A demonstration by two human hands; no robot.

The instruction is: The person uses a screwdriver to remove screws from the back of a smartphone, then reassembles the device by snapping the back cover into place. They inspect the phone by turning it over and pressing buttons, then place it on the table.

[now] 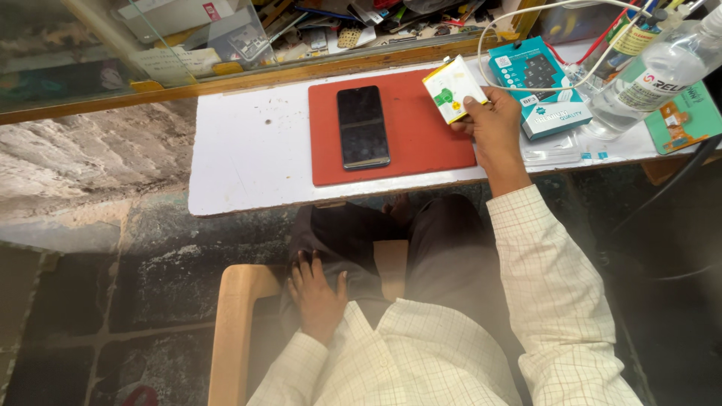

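My right hand (492, 128) holds a small white and yellow packet (453, 89) with a green mark, tilted above the right edge of a red mat (421, 135). A black smartphone (362, 126) lies screen up on the mat's left half, apart from the hand. My left hand (317, 297) rests flat on my thigh below the white worktop (248, 150), fingers spread and holding nothing.
A teal box (538, 86) and a clear plastic bottle (650, 79) stand right of the mat, with white cables (526, 15) looping over them. A green card (684, 120) lies at the far right. A glass case with clutter (226, 37) runs behind. A wooden chair arm (233, 331) is at lower left.
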